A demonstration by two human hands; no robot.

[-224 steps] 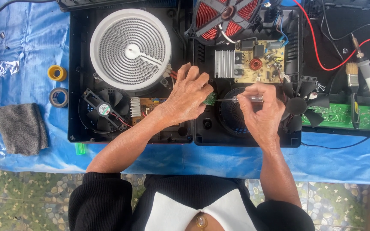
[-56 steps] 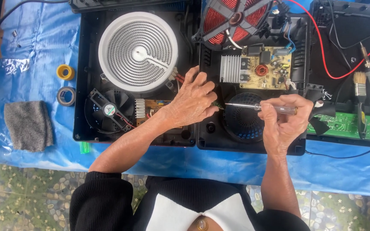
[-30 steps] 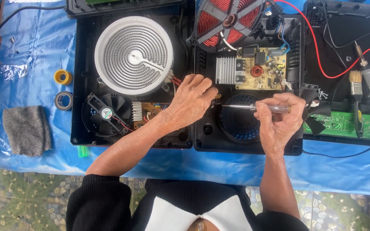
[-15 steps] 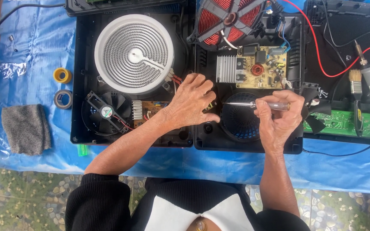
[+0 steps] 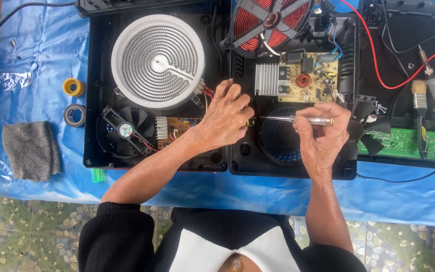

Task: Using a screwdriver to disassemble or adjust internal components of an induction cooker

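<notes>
The right hand (image 5: 323,138) pinches a slim screwdriver (image 5: 298,120), tip pointing to nine o'clock at the left hand (image 5: 226,118). That hand's fingers curl over a small part at the seam of the opened black cooker housing (image 5: 283,168); what it grips is hidden. Covers are off, circuit board (image 5: 308,80) exposed; fastening looks unfinished.

screwdriver (image 5: 298,120) tip hidden behind left hand (image 5: 225,117), black casing (image 5: 409,30) cut off at right edge
</notes>
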